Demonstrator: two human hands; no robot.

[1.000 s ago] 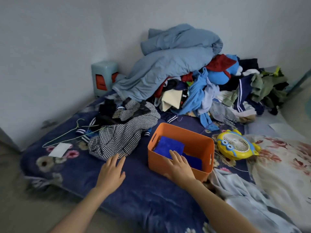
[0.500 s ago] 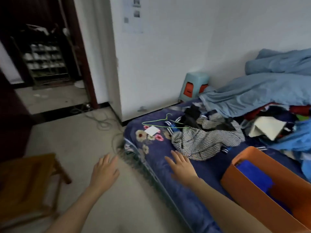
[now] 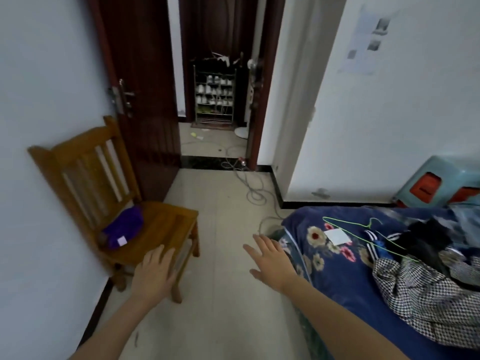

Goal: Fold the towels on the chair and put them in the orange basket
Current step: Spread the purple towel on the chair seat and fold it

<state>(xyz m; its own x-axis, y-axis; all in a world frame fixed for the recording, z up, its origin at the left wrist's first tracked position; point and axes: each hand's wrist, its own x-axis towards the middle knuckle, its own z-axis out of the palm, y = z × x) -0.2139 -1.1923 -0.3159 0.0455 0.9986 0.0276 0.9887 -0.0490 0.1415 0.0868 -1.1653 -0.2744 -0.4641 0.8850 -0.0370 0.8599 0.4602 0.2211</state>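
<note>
1. now, from the head camera: left hand (image 3: pixel 155 275) stretched forward at seven o'clock, fingers straight and close together, released, grasping nothing; seen over the front edge of the seat, impossible to tell whether touching the wood.
2. right hand (image 3: pixel 270 261) at five o'clock, palm down, fingers spread and straight, likewise released and empty, above the floor just beside the bed corner.
3. purple towel (image 3: pixel 124 227) at eight o'clock, crumpled at the back of the wooden chair (image 3: pixel 166 224) seat against the slats, pale tag facing up.
4. blue flowered blanket (image 3: pixel 337 281) at four o'clock, bearing a green wire hanger (image 3: pixel 363 229), a white card (image 3: pixel 337 236) and a checked garment (image 3: pixel 428 294).
5. teal stool (image 3: pixel 441 183) at three o'clock against the wall.
6. open dark door (image 3: pixel 145 87) and shoe rack (image 3: pixel 214 97) toward twelve o'clock, grey cable (image 3: pixel 249 188) trailing across the floor below.
</note>
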